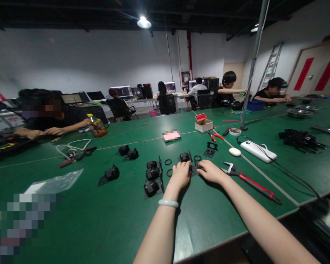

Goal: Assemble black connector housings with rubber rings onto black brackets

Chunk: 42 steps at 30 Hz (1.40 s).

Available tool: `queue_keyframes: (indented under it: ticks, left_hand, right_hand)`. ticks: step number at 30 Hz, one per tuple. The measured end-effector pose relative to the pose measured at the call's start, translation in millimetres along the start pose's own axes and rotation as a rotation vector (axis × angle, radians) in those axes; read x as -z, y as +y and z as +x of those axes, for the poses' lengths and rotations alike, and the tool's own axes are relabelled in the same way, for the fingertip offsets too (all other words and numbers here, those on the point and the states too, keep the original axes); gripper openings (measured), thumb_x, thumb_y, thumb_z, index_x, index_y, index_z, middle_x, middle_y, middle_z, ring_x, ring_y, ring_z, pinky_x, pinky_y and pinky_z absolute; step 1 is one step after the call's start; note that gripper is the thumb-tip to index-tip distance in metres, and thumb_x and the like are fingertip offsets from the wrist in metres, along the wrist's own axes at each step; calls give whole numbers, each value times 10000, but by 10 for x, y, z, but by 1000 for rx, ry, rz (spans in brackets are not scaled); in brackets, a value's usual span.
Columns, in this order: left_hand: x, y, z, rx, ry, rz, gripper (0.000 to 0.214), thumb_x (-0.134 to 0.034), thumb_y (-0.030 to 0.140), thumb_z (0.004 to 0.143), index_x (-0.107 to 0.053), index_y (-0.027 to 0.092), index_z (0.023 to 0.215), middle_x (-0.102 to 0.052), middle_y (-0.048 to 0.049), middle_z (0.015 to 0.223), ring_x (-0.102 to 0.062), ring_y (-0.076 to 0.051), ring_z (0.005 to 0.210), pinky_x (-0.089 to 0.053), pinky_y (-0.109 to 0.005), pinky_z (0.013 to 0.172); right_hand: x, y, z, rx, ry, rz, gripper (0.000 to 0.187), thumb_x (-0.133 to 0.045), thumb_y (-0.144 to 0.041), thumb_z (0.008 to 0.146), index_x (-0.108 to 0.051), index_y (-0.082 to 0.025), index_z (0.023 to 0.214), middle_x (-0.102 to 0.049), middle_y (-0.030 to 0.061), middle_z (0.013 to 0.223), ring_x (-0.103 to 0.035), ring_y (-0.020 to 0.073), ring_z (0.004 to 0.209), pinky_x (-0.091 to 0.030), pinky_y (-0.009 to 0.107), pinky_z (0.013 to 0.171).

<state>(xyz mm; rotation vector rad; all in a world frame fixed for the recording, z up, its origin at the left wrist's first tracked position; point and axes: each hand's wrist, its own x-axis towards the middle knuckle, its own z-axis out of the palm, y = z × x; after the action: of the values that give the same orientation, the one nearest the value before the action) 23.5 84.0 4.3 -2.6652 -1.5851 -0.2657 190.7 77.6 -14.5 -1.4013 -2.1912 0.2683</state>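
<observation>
1. Far to the left of the red-handled wrench (255, 186), a black fitting (112, 172) stands on a flat plate, alone on the green counter (99, 220).
2. Nearer, but well left of the wrench, three more fittings (151, 174) sit in a close row. They look like a useful pattern for which way each part should face.
3. Closer to the wrench again, two thin black rings (168, 161) lie flat, the nearer one partly hidden by the left wrist. That wrist is best lifted, not dragged, so as not to sweep them.
4. The left hand (181, 173), left of the wrench's head, has its fingers curled over dark parts; I cannot tell whether it grips them.
5. A black bracket (194, 169), left of the wrench's head, lies between the fingertips of both hands. Good handling here probably means steadying its base with one hand and keeping the other's touch light and square.
6. The right hand (212, 171), just beside the wrench's head, has its fingers bent narrowly at the bracket's right side; whether they pinch it, I cannot tell. Moving the wrench aside would likely free the wrist.
</observation>
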Motion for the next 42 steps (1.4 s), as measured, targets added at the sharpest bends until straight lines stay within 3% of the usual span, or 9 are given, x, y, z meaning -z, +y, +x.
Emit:
queue_keyframes:
  ticks: [11,18,21,24,26,29,31,36,42]
  left_hand:
    - [99,72,-79,27,36,44,525,-408,321,777,-252,165,1254,-393,-141,1176,-338,-276,1053,-284,-417,821]
    - [784,145,-422,-130,272,-85,344,-324,161,818,-401,187,1152,-504,-84,982,-474,-174,890,-362,-313,779]
    - [1102,-239,-623,-97,323,-133,314,-312,196,830,-444,179,1114,-534,-71,948,-507,-153,860,-391,-259,754]
    - [1230,-993,-788,217,402,-26,343,-286,229,826,-428,177,1134,-573,-57,893,-538,-168,825,-411,-273,728]
    - [1182,-1575,-882,399,426,128,388,-335,244,788,-404,154,1159,-546,-87,997,-502,-216,942,-388,-320,797]
    - [984,-2300,-1016,531,220,266,556,-472,232,648,-373,128,1185,-450,-126,1157,-424,-287,1051,-349,-371,855]
    - [837,-2595,-1083,565,117,255,655,-498,249,608,-313,127,1224,-380,-123,1233,-384,-296,1096,-330,-368,880]
    - [585,-2795,-1089,591,61,127,722,-499,402,629,-235,134,1245,-312,-111,1270,-361,-278,1121,-334,-334,876]
    - [515,-2850,-950,715,142,91,628,-521,469,610,-392,103,1105,-395,-145,1116,-460,-290,994,-375,-341,818]
  right_hand:
    - [11,-9,-19,5,-14,9,223,-419,-341,796,-534,-151,782,-539,68,829,-478,163,816,-350,259,739]
    - [-38,6,-55,10,-33,29,239,-403,-346,801,-541,-150,804,-541,75,844,-480,169,852,-347,265,765]
    - [-41,17,-56,3,-54,24,259,-394,-359,804,-546,-152,841,-543,81,869,-477,173,878,-346,265,774]
    - [-24,23,-52,-15,-65,16,293,-379,-383,807,-552,-154,865,-542,86,886,-471,177,896,-341,268,784]
    - [-1,18,-48,-28,-56,9,327,-364,-410,808,-553,-156,888,-541,89,899,-464,181,912,-333,275,797]
    - [48,-11,-46,-46,-26,-1,387,-335,-458,807,-545,-163,944,-534,93,936,-439,192,957,-316,295,819]
    - [83,-41,-50,-66,-9,-8,413,-312,-481,807,-536,-176,971,-526,93,970,-418,202,987,-307,314,826]
    - [132,-62,-80,-126,-53,-24,395,-301,-470,812,-521,-210,1012,-500,96,1036,-375,232,1032,-279,388,829]
    - [133,53,-91,-100,-212,-61,325,-462,-227,744,-509,-239,1066,-458,98,1085,-359,245,1027,-290,390,798]
